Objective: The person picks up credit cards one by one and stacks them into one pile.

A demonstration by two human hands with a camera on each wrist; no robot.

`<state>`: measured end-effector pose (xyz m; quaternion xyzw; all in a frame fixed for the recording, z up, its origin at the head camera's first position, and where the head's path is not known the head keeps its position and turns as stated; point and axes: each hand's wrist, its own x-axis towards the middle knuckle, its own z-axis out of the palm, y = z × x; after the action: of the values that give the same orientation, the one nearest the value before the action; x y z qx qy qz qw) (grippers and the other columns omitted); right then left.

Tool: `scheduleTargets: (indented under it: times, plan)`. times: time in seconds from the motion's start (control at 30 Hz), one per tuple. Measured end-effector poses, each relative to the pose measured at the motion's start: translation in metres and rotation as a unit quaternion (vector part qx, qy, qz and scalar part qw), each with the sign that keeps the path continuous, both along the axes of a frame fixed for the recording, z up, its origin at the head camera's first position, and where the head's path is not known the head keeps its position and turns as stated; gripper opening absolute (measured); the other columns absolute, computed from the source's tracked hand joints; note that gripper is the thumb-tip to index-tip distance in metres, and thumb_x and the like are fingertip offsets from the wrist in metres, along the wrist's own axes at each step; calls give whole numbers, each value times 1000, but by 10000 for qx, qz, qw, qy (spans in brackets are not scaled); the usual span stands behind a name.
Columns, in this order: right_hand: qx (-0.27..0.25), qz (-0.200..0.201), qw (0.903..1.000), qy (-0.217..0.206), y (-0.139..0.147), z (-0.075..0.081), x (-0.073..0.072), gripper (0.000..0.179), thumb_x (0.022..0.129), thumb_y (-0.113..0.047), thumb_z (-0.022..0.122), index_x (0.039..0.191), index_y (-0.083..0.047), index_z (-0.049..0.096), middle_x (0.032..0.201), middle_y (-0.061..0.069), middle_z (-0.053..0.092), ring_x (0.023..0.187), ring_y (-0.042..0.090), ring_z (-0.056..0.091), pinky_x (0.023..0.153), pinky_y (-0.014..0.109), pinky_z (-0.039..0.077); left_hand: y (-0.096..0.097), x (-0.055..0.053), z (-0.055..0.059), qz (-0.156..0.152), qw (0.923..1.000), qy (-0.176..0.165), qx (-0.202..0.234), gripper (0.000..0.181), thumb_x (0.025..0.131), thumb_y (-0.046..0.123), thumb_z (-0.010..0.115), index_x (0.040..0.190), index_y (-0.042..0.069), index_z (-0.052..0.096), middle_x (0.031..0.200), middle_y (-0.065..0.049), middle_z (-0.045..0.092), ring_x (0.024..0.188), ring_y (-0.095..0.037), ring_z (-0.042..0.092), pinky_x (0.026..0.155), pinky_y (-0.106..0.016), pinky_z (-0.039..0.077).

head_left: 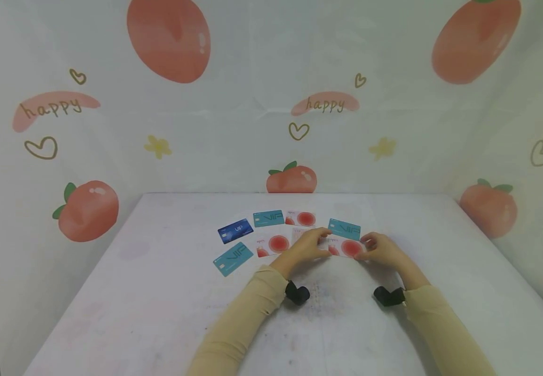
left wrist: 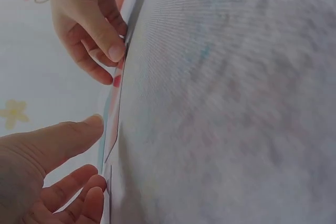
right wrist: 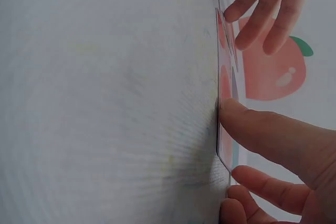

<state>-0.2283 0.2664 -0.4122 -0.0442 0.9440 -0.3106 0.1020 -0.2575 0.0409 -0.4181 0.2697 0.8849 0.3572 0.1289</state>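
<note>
A white card with red peach print [head_left: 345,247] lies at the right of the card group. My right hand [head_left: 384,250] holds its right end, thumb [right wrist: 233,109] on the near side and index finger at the corner. By the card's left end is my left hand [head_left: 305,246], its fingers apart and loosely bent; contact with the card is hard to tell. Just behind lies a teal VIP card [head_left: 345,228]. Another pale peach card [head_left: 297,234] is partly hidden by my left hand.
Left of my hands lie a peach card [head_left: 271,245], a teal card [head_left: 233,259], a dark blue VIP card [head_left: 235,231], a further teal card [head_left: 268,218] and a further peach card [head_left: 301,218]. A peach-printed cloth [head_left: 233,120] hangs behind the white table [head_left: 168,313].
</note>
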Motion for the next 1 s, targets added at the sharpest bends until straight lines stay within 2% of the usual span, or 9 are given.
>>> scheduleTargets:
  times: [0.23,0.47,0.87,1.0]
  plan:
    - [-41,11,10000,48,-1,0,0,54,75,-23,76,113,8,53,107,30,58,96,36,55,85,48,47,7,-1,-2,202,9998,54,-45,52,81,12,70,129,10,51,130,-11,57,117,-22,55,102,-30,42]
    - [17,-77,10000,-57,-1,1,-2,54,75,-23,76,112,8,52,109,30,57,96,36,54,86,48,47,10,-3,-3,426,9987,-280,65,54,80,12,72,130,14,51,131,-8,57,108,-20,56,97,-30,46]
    - [12,-48,9999,-89,-3,4,-2,51,75,-20,76,111,9,53,104,29,57,92,34,54,84,46,47,14,-3,-2,455,9980,-425,147,53,81,8,70,130,14,51,128,-8,57,104,-19,55,92,-28,49]
    - [34,-43,10000,-83,-4,5,-2,51,75,-19,75,110,9,52,103,28,57,91,34,54,83,46,47,15,-3,-2,455,9982,-366,136,51,81,8,70,129,14,52,126,-8,58,101,-18,54,91,-27,49]
